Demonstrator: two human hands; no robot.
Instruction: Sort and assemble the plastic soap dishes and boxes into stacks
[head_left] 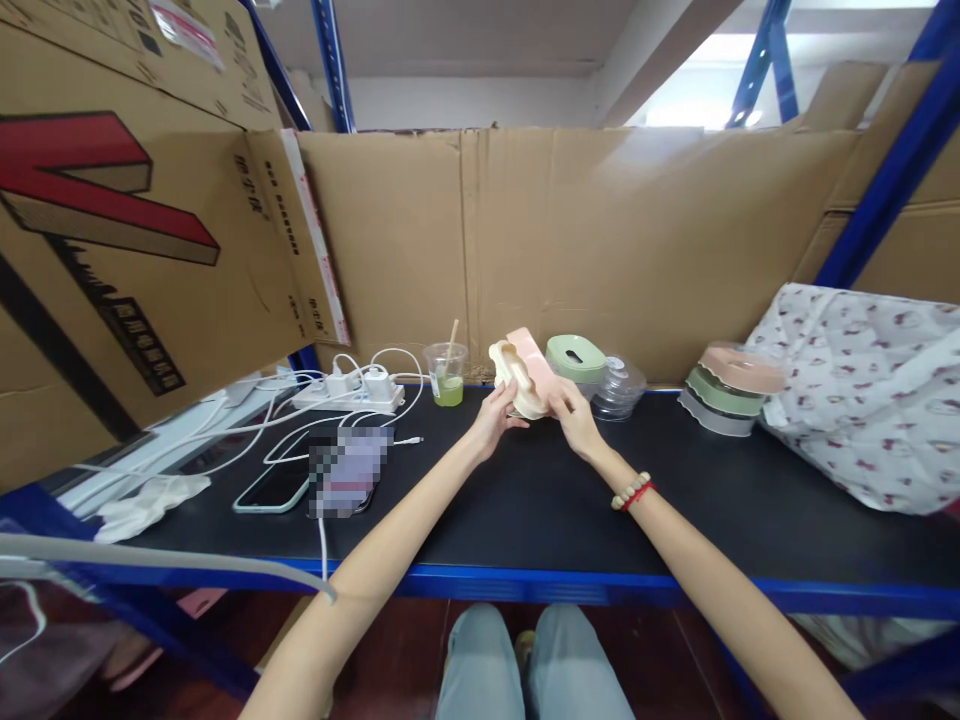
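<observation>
From here I see, on the near left of the black tabletop (540, 520), a phone in a pale-green case (247, 503). Farther in, near the middle, the left hand (489, 425) pinches the lower left of a tilted cream-and-pink moulded piece (531, 360); the right hand (574, 412) grips its lower right side. It looks like light, stiff plastic, probably smooth enough to slip, its thin scalloped rim best not squeezed; I'd hold the firm side edges. Beyond, a clear cup of green drink (448, 392) stands left, a green-lidded container (576, 354) right, before the tall brown cardboard (600, 230).
</observation>
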